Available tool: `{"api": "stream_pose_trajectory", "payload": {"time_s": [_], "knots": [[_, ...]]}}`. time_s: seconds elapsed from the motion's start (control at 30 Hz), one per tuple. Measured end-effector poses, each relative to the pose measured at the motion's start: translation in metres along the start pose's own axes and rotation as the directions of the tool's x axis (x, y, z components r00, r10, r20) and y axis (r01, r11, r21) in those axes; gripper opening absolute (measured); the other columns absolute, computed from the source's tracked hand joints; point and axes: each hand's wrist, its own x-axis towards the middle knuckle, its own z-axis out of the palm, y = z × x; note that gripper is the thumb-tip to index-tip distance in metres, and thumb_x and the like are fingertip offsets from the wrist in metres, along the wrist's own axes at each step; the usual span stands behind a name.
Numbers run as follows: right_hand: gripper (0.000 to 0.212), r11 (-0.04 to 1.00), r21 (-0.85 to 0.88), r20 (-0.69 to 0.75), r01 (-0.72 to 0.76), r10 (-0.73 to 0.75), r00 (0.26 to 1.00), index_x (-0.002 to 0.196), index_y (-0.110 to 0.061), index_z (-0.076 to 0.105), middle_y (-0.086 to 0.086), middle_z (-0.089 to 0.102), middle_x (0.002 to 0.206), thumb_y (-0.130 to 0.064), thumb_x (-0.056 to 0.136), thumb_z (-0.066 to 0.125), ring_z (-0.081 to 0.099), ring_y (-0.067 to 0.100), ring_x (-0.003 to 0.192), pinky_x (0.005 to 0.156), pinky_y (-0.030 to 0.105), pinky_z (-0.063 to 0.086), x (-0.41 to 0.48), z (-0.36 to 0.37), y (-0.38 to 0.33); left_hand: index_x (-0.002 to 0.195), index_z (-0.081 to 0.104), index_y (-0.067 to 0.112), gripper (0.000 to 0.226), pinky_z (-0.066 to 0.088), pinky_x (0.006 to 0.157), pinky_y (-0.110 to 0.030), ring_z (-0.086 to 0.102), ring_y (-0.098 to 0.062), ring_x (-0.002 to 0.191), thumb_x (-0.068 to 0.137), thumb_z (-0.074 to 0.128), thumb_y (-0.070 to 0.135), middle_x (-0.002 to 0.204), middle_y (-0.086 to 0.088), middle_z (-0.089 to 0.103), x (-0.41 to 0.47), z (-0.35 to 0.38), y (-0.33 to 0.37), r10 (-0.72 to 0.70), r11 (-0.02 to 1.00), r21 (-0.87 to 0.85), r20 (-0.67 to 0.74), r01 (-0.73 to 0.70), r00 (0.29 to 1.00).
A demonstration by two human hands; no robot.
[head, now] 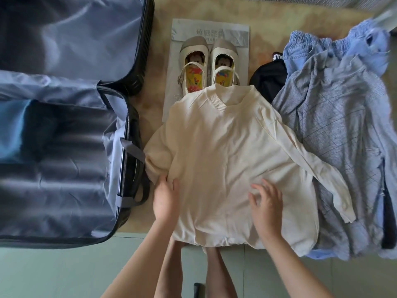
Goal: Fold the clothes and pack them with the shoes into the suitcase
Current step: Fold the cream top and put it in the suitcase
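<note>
Cream knit sweater (217, 151) spread flat at the centre, neckline pointing away from the wearer of the camera. Left hand (166, 201) resting on its near left part, fingers straight and close together, beside the left sleeve (154, 160) folded inward. Right hand (266, 209) on its near right part, fingers apart and lightly bent, pressing the cloth, gripping nothing. Right sleeve (322, 175) lying out sideways over a heap of blue clothes (339, 117). Likely trouble from here: a lopsided, bunched fold, caused by wrinkles under the palms or by that loose sleeve dragging blue cloth along. Left of the sweater, just beside the folded sleeve: open suitcase (64, 190) with grey lining, only its raised rim in the way. Beyond the neckline: pair of cream shoes (206, 61) on a grey bag (236, 33), heels at the collar, easily nudged. Beyond the right shoulder: black garment (268, 78).
</note>
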Motion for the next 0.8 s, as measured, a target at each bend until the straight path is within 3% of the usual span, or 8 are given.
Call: {"api": "stream_pose_trajectory", "payload": {"time_s": [0.13, 0.27, 0.4, 0.47, 0.63, 0.8], "knots": [[0.036, 0.998, -0.052, 0.034, 0.022, -0.020, 0.999, 0.119, -0.012, 0.065, 0.016, 0.045, 0.144, -0.013, 0.083, 0.071, 0.036, 0.036, 0.134, 0.110, 0.044, 0.029, 0.018, -0.004, 0.010, 0.111, 0.062, 0.008, 0.028, 0.043, 0.076, -0.031, 0.058, -0.026, 0.093, 0.096, 0.050, 0.028, 0.096, -0.007, 0.065, 0.023, -0.002, 0.023, -0.105, 0.962, -0.255, -0.032, 0.093, 0.994], [0.056, 0.988, -0.107, 0.162, 0.111, -0.092, 0.982, 0.138, -0.016, 0.050, 0.016, 0.026, 0.154, -0.021, 0.086, 0.070, 0.017, 0.034, 0.144, 0.116, 0.048, 0.019, 0.024, 0.003, 0.014, 0.107, 0.064, 0.006, 0.025, 0.037, 0.072, -0.025, 0.055, -0.022, 0.086, 0.092, 0.055, 0.025, 0.087, -0.002, 0.061, 0.039, -0.001, 0.037, -0.185, 0.939, -0.298, -0.023, 0.170, 0.982], [0.065, 0.985, -0.152, 0.252, 0.078, -0.037, 0.967, 0.146, -0.024, 0.036, 0.012, 0.009, 0.159, -0.026, 0.089, 0.065, 0.004, 0.032, 0.147, 0.115, 0.050, 0.012, 0.020, 0.009, 0.014, 0.102, 0.061, 0.006, 0.018, 0.039, 0.072, -0.027, 0.059, -0.028, 0.087, 0.091, 0.051, 0.015, 0.090, -0.009, 0.064, 0.043, -0.006, 0.036, -0.244, 0.939, -0.301, -0.239, 0.168, 0.940], [0.064, 0.984, -0.164, 0.249, 0.065, -0.022, 0.968, 0.147, -0.023, 0.036, 0.012, 0.009, 0.159, -0.024, 0.089, 0.064, 0.004, 0.032, 0.147, 0.116, 0.050, 0.013, 0.021, 0.010, 0.014, 0.103, 0.059, 0.005, 0.017, 0.043, 0.076, -0.031, 0.060, -0.032, 0.092, 0.089, 0.051, 0.011, 0.095, -0.014, 0.066, 0.044, -0.006, 0.033, -0.228, 0.935, -0.330, -0.280, 0.130, 0.933], [0.048, 0.993, -0.113, 0.146, 0.020, -0.004, 0.989, 0.131, -0.015, 0.057, 0.019, 0.030, 0.152, -0.016, 0.085, 0.069, 0.022, 0.034, 0.143, 0.112, 0.051, 0.019, 0.029, 0.009, 0.002, 0.097, 0.046, 0.016, 0.026, 0.048, 0.084, -0.037, 0.058, -0.031, 0.097, 0.081, 0.053, -0.003, 0.096, -0.007, 0.057, 0.039, 0.007, 0.030, -0.029, 0.966, -0.257, -0.218, -0.028, 0.976], [0.036, 0.999, -0.036, 0.044, -0.028, 0.029, 0.999, 0.121, -0.011, 0.063, 0.017, 0.036, 0.149, -0.013, 0.085, 0.067, 0.030, 0.035, 0.137, 0.112, 0.045, 0.017, 0.065, -0.002, -0.014, 0.110, 0.051, 0.007, 0.023, 0.045, 0.083, -0.035, 0.055, -0.028, 0.086, 0.094, 0.051, 0.024, 0.087, 0.002, 0.045, 0.044, 0.007, 0.053, -0.139, 0.966, -0.244, -0.225, 0.082, 0.965]]}}
